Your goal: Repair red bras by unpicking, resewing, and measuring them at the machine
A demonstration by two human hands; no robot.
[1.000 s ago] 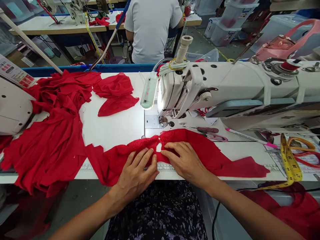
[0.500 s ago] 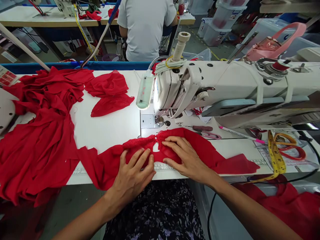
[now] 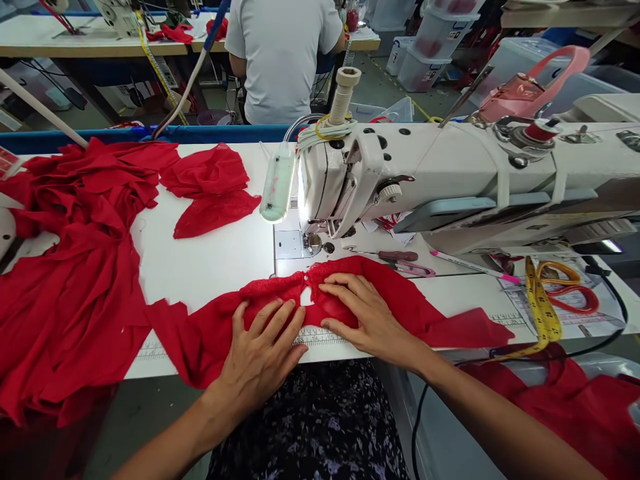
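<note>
A red fabric piece with a lace-like edge (image 3: pixel 395 287) lies along the table's front edge, below the sewing machine's needle area. Near its middle, the two lace edges meet at a small point above a teardrop-shaped gap that shows the white table. My left hand (image 3: pixel 264 340) rests on the cloth left of this gap, fingers spread and palm down. On the other side, my right hand (image 3: pixel 367 313) lies with fingers stretched over the fabric, fingertips close to the gap. Neither hand grips the cloth. The sewing machine (image 3: pixel 425 160) stands just beyond, its presser foot apart from the fabric.
A large heap of red fabric (image 3: pixel 75 267) covers the table's left side, with a smaller red piece (image 3: pixel 215 180) beside it. Right of my hands lie a seam ripper (image 3: pixel 397 256), a pink-capped pen (image 3: pixel 475 267), a yellow tape measure (image 3: pixel 543 307) and scissors (image 3: pixel 575 300). Someone in a grey shirt (image 3: pixel 280 60) sits ahead.
The camera view has shifted slightly, so the scene sits a little further left. My left fingers look a bit flatter on the cloth; the right hand stays in place on it.
</note>
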